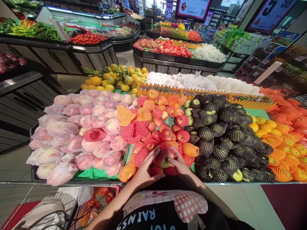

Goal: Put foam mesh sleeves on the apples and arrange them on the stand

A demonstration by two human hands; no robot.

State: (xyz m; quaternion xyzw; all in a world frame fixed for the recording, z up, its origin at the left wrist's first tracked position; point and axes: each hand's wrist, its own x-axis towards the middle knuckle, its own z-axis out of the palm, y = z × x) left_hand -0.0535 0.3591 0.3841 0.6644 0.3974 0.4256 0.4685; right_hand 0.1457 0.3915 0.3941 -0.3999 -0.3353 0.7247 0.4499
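1. Apple (163, 159), red with a yellowish-green face: one, between the two hands; roundish, no clear long axis. Clock centre for this list, twelve pointing away from the person.
2. Right hand (179, 163): at three o'clock, seemingly the nearer; thumb laid on the apple's face, fingers curled behind, pinching it.
3. Left hand (147, 166): at nine o'clock, curved alongside, thumb apart from fingers, fingertips close by the apple's upper left; whether they press, cannot tell.
4. Red foam net (166, 146): at twelve, at the apple's far side; around it or merely behind, unclear.
5. Dark shirt (165, 212), printed: at six.
6. Apple pile (166, 135), some netted, some bare: at twelve, just beyond the fingertips.
7. Black-netted green fruit (220, 150): between two and three.
8. Bagged pink fruit (92, 134): toward ten.
9. Yellow fruit (109, 80), some greenish: at eleven, farther off.
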